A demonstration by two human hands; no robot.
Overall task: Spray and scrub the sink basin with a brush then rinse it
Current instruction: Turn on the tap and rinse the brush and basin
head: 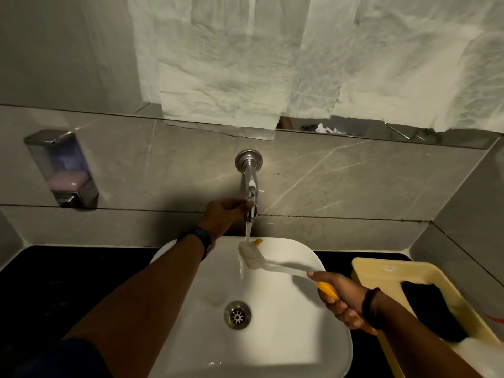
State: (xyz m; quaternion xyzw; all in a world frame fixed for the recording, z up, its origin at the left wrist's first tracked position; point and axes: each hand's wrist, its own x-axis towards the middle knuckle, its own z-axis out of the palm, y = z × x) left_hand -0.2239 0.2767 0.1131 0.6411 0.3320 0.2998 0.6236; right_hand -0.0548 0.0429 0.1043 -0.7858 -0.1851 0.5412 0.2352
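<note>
A white sink basin [286, 336] sits on a black counter, with a metal drain [237, 315] in its middle. The chrome wall tap [250, 184] runs a stream of water into the basin. My left hand [222, 214] reaches up and grips the tap's end. My right hand [341, 298] holds a brush [252, 255] by its yellow handle. The white bristle head, with a yellow tip, is under the running water above the basin's far side.
A cream plastic tray [381, 274] with a dark object in it rests on the counter at right. A soap dispenser [61, 170] hangs on the tiled wall at left. White paper sheets [245, 64] cover the mirror above.
</note>
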